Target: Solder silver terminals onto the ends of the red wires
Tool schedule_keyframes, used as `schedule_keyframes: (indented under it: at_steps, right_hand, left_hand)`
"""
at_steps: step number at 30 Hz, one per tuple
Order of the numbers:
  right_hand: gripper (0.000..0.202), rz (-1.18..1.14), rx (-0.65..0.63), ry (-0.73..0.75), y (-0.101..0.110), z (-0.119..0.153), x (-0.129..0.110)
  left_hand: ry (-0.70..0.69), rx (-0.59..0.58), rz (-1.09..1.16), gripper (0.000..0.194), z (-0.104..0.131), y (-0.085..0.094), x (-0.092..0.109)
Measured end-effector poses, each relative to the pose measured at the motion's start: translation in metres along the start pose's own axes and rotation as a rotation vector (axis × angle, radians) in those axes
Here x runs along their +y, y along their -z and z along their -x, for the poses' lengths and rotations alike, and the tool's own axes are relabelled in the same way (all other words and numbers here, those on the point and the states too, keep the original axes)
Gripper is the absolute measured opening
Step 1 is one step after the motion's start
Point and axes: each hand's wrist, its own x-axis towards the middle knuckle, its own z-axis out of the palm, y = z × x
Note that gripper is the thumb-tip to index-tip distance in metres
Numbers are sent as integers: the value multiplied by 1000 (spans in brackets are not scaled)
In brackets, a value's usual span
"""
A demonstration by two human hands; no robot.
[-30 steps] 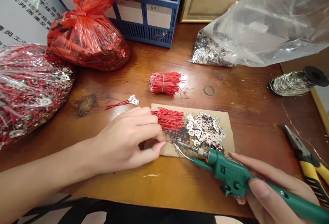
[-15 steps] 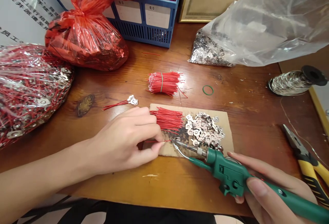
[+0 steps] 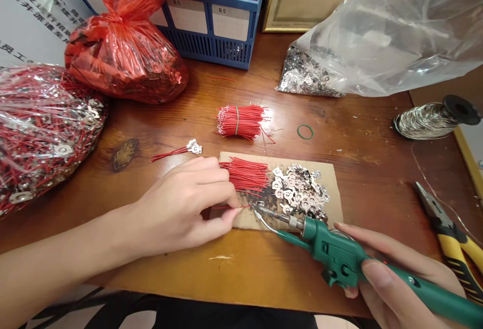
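Between thumb and forefinger, my left hand [image 3: 199, 200] pinches a short red wire [image 3: 245, 207] just above a piece of cardboard [image 3: 335, 208]. My right hand [image 3: 400, 273] is wrapped round a green soldering iron [image 3: 335, 251] with a solder feed tube. Its tip meets the wire's end beside a small metal tab [image 3: 260, 203]; the exact contact is too small to make out. Loose red wires [image 3: 249, 174] lie on the cardboard behind my left fingers. A pile of metal contact tabs [image 3: 302, 190] sits to their right.
Behind the cardboard lie a banded bundle of red wires [image 3: 241, 121] and a green rubber band [image 3: 305, 132]. Wired tabs [image 3: 193, 147] rest at left. Pliers [image 3: 445, 228] and a solder wire spool [image 3: 430, 120] are at right. Filled bags [image 3: 128, 57] and a blue basket [image 3: 211, 32] stand behind.
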Motion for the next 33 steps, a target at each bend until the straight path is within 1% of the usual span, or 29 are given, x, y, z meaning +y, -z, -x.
schedule_keyframes:
  at_steps: [13, 20, 24, 33]
  right_hand:
    - [30, -5, 5, 0, -1, -2, -2]
    - [28, -14, 22, -5, -2, 1, -2]
    - [29, -24, -7, -5, -1, 0, -1]
    - [29, -50, -9, -17, -4, -3, -2]
  left_hand:
    - [-1, 16, 9, 15, 1, -1, 0]
    - [8, 2, 5, 15, 0, -1, 0]
    - [6, 7, 3, 15, 1, -2, 0]
    - [16, -8, 1, 16, 0, -1, 1]
